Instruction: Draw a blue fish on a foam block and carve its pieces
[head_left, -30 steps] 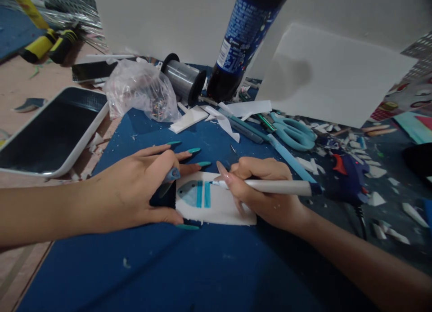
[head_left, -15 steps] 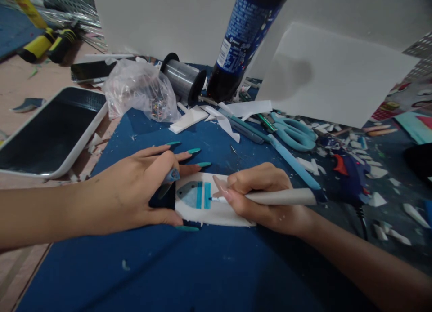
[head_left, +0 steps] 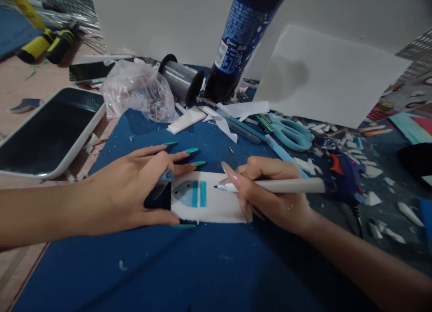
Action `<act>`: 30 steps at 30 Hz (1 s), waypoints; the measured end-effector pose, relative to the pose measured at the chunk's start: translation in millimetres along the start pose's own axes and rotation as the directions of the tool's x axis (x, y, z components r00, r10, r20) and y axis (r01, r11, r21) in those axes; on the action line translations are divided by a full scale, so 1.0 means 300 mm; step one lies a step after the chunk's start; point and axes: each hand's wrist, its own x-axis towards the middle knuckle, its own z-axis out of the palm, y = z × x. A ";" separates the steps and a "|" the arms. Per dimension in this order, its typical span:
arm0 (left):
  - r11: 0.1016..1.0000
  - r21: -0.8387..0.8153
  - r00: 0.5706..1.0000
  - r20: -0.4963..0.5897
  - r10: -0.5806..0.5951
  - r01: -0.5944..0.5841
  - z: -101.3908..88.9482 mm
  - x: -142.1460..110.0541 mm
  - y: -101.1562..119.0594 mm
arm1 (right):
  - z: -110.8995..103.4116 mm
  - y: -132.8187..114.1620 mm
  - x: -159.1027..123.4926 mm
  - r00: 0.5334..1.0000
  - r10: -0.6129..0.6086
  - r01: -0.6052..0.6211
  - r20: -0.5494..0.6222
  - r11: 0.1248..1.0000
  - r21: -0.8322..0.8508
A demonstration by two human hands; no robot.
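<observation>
A white card (head_left: 222,208) with ragged edges lies on the blue mat. On it are a grey-blue rounded shape with dark dots and two bright blue bars. My left hand (head_left: 135,190) steadies its left end, thumb along the near edge and fingers at the far edge. A small blue patterned thing shows by the bent index finger; I cannot tell if it is a nail or a cap. My right hand (head_left: 270,186) grips a white marker (head_left: 286,186), its blue tip over the bare card right of the bars. Whether the tip touches is unclear.
Behind the card lie blue scissors (head_left: 293,134), white strips, a wire spool (head_left: 180,78), a clear plastic bag (head_left: 135,89) and a dark bottle (head_left: 236,46). A dark-screened phone or tablet (head_left: 50,130) is at left. A purple corded tool (head_left: 346,175) and scraps lie right.
The marker tip moved down along the right blue bar, then up and right, off the bar onto bare card. My left hand keeps its hold. The whole view shifted slightly.
</observation>
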 end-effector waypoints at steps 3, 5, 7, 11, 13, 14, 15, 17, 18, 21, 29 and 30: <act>0.996 0.022 0.996 -0.033 -0.088 0.088 0.008 -0.013 -0.013 | 0.005 0.003 0.006 0.999 0.034 -0.033 -0.035 0.999 0.029; 0.991 0.018 0.990 -0.058 -0.131 0.133 0.007 -0.016 -0.017 | 0.009 0.003 0.010 0.997 0.058 -0.056 -0.053 0.998 0.033; 0.988 0.008 0.988 -0.030 -0.152 0.152 -0.001 -0.010 -0.013 | 0.013 0.004 0.013 0.998 0.048 -0.047 -0.049 0.999 0.014; 0.971 -0.024 0.971 0.028 -0.235 0.236 -0.017 0.007 0.000 | 0.016 0.007 0.020 0.999 -0.039 0.039 -0.003 0.999 -0.025; 0.968 -0.022 0.968 0.027 -0.250 0.251 -0.010 0.002 -0.006 | 0.016 0.009 0.022 0.998 -0.057 0.057 0.003 0.998 -0.038; 0.970 -0.010 0.970 0.019 -0.243 0.243 -0.003 -0.004 -0.012 | 0.016 0.010 0.023 0.998 -0.058 0.058 0.008 0.997 -0.047; 0.973 -0.003 0.973 -0.012 -0.230 0.230 0.005 -0.011 -0.019 | 0.015 0.011 0.024 0.998 -0.057 0.058 0.013 0.997 -0.056; 0.978 0.006 0.978 -0.030 -0.206 0.207 0.020 -0.024 -0.033 | 0.013 0.012 0.023 0.998 -0.053 0.055 0.027 0.996 -0.073; 0.982 0.012 0.981 -0.038 -0.190 0.191 0.025 -0.029 -0.037 | 0.012 0.012 0.022 0.998 -0.052 0.054 0.028 0.996 -0.075; 0.990 0.013 0.989 -0.051 -0.138 0.138 0.028 -0.032 -0.038 | 0.011 0.014 0.019 0.998 -0.050 0.052 0.029 0.996 -0.072; 0.995 0.005 0.993 -0.063 -0.099 0.100 0.019 -0.018 -0.019 | 0.011 0.008 0.025 0.998 -0.040 0.044 0.045 0.994 -0.096; 0.995 0.006 0.993 -0.065 -0.099 0.099 0.018 -0.017 -0.019 | 0.011 0.008 0.025 0.998 -0.034 0.039 0.047 0.994 -0.100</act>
